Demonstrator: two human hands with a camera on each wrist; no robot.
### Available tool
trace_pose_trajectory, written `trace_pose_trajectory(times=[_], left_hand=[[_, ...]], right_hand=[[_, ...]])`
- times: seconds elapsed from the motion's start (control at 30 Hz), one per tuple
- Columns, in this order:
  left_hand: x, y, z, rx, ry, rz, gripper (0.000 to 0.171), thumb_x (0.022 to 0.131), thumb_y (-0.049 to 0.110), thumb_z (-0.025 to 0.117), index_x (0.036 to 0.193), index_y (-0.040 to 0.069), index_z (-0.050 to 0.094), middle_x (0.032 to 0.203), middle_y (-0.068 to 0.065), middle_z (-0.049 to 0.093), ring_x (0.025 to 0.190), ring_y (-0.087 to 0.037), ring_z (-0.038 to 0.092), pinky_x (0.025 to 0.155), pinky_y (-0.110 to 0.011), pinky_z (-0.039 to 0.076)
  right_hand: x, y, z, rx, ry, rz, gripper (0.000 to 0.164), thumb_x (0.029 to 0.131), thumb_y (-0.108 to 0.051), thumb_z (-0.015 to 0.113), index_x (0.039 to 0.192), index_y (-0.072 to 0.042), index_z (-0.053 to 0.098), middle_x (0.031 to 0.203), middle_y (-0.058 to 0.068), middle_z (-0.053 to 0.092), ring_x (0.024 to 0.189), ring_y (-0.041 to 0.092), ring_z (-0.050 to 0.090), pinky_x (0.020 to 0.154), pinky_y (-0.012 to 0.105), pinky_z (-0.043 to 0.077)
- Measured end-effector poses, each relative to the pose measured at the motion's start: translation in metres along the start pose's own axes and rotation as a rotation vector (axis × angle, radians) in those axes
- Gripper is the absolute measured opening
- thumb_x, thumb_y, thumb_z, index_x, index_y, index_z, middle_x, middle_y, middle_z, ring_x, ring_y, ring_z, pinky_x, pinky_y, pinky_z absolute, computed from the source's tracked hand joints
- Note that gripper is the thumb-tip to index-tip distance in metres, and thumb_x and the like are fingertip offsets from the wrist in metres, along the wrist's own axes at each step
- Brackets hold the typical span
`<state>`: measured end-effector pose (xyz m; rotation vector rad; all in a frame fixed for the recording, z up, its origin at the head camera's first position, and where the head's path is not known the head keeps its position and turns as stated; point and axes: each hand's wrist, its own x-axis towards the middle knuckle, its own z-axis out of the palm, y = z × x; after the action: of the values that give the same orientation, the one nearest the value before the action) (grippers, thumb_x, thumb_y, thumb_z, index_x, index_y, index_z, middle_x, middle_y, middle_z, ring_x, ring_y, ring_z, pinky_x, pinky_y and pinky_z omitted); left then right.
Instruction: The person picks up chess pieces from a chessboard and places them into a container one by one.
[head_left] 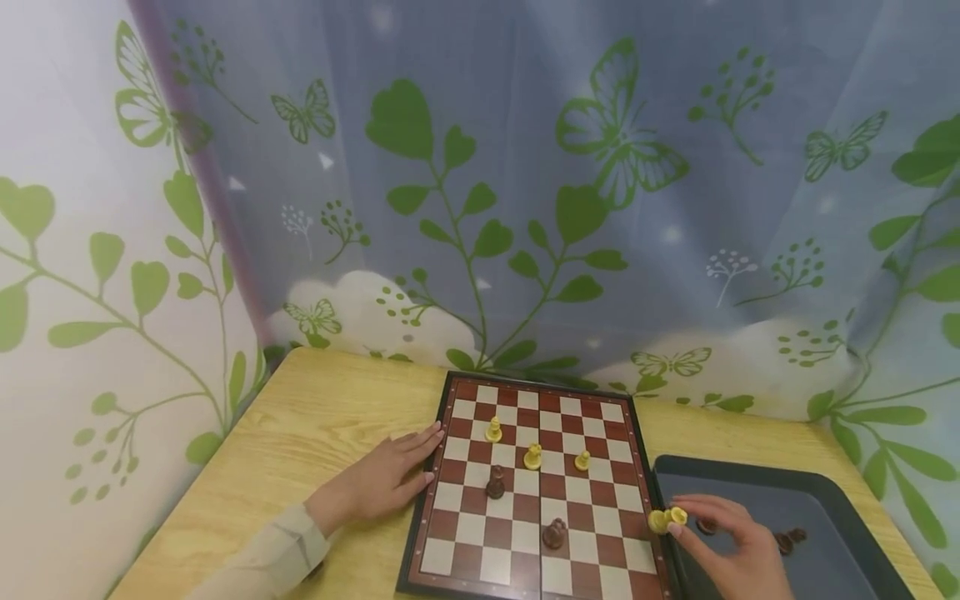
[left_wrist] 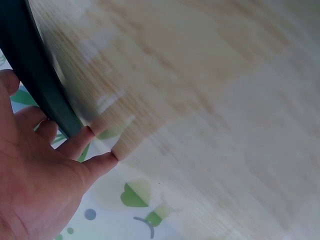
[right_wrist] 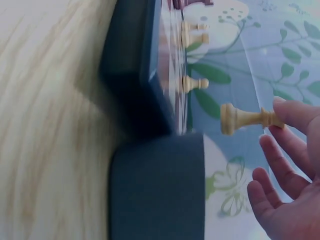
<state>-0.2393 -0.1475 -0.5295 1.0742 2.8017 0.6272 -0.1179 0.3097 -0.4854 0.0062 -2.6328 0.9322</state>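
My right hand (head_left: 738,546) pinches a yellow chess piece (head_left: 666,520) by its top, between thumb and index finger. In the right wrist view the piece (right_wrist: 242,119) is held above board level, its wide base pointing away from the hand; the fingers cover its head. My left hand (head_left: 386,475) lies with extended fingers at the left edge of the chessboard (head_left: 472,529), fingertips right at the dark rim. On the board stand three yellow pieces, among them a pawn (head_left: 582,461), and two dark brown pieces, one left of centre (head_left: 496,482) and one nearer me (head_left: 555,533).
A dark tray (head_left: 750,475) stands right of the board, its rim close to the board's edge. Dark chess pieces (head_left: 791,540) lie in it, partly behind my right hand. A small dark thing (head_left: 316,572) shows beside my left sleeve. Patterned curtains (head_left: 480,208) enclose the wooden table (head_left: 337,400).
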Motion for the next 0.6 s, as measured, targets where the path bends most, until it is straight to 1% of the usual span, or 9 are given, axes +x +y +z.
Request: trace_pose_trajectory(times=[0.1, 0.17, 0.3, 0.4, 0.47, 0.53, 0.6], left_hand=[[0.001, 0.0, -0.001, 0.0, 0.0, 0.006, 0.062, 0.109, 0.04, 0.04, 0.161, 0.007, 0.028, 0.168, -0.01, 0.023, 0.149, -0.04, 0.034, 0.113, -0.071, 0.029], [0.001, 0.0, -0.001, -0.001, 0.009, 0.013, 0.062, 0.11, 0.04, 0.041, 0.161, 0.007, 0.028, 0.168, -0.01, 0.024, 0.149, -0.04, 0.034, 0.114, -0.071, 0.03], [0.001, 0.0, -0.002, -0.004, 0.02, 0.013, 0.061, 0.11, 0.038, 0.042, 0.16, 0.006, 0.029, 0.168, -0.011, 0.025, 0.149, -0.04, 0.034, 0.114, -0.071, 0.03], [0.0, 0.0, -0.002, -0.007, 0.0, 0.008, 0.062, 0.109, 0.038, 0.042, 0.16, 0.006, 0.029, 0.168, -0.011, 0.024, 0.149, -0.041, 0.034, 0.114, -0.071, 0.03], [-0.001, 0.0, -0.001, -0.008, -0.005, 0.008, 0.062, 0.109, 0.039, 0.042, 0.16, 0.006, 0.028, 0.168, -0.011, 0.023, 0.149, -0.041, 0.033, 0.114, -0.071, 0.03], [-0.001, 0.0, -0.001, -0.007, -0.002, 0.005, 0.062, 0.109, 0.039, 0.042, 0.161, 0.007, 0.028, 0.168, -0.01, 0.023, 0.149, -0.04, 0.034, 0.114, -0.07, 0.03], [-0.002, 0.0, 0.0, -0.012, 0.007, 0.003, 0.062, 0.109, 0.038, 0.043, 0.16, 0.006, 0.029, 0.168, -0.01, 0.024, 0.149, -0.04, 0.034, 0.114, -0.07, 0.029]], right_hand=[[-0.001, 0.008, -0.006, 0.016, 0.045, 0.051, 0.025, 0.087, -0.018, 0.082, 0.112, -0.015, 0.078, 0.106, -0.015, 0.07, 0.088, -0.002, 0.058, 0.073, 0.018, 0.051], [0.0, 0.012, -0.009, 0.038, 0.069, 0.095, 0.026, 0.088, -0.019, 0.081, 0.113, -0.013, 0.078, 0.104, -0.023, 0.067, 0.089, -0.009, 0.058, 0.075, 0.014, 0.05], [0.002, 0.019, -0.012, 0.115, 0.107, 0.157, 0.026, 0.089, -0.013, 0.08, 0.114, -0.006, 0.076, 0.102, -0.03, 0.064, 0.093, -0.018, 0.056, 0.08, 0.006, 0.05], [0.002, 0.024, -0.014, 0.16, 0.126, 0.227, 0.029, 0.089, -0.013, 0.08, 0.115, -0.001, 0.075, 0.1, -0.031, 0.064, 0.092, -0.019, 0.057, 0.081, 0.005, 0.049], [0.002, 0.027, -0.016, 0.161, 0.13, 0.286, 0.033, 0.089, -0.017, 0.081, 0.118, -0.002, 0.075, 0.099, -0.034, 0.062, 0.091, -0.019, 0.057, 0.08, 0.004, 0.048], [0.003, 0.031, -0.018, 0.149, 0.122, 0.347, 0.037, 0.09, -0.025, 0.08, 0.12, -0.004, 0.074, 0.097, -0.036, 0.06, 0.09, -0.02, 0.055, 0.077, 0.003, 0.046], [0.004, 0.034, -0.02, 0.136, 0.108, 0.391, 0.042, 0.09, -0.032, 0.08, 0.123, -0.006, 0.074, 0.097, -0.037, 0.059, 0.09, -0.02, 0.054, 0.077, 0.003, 0.045]])
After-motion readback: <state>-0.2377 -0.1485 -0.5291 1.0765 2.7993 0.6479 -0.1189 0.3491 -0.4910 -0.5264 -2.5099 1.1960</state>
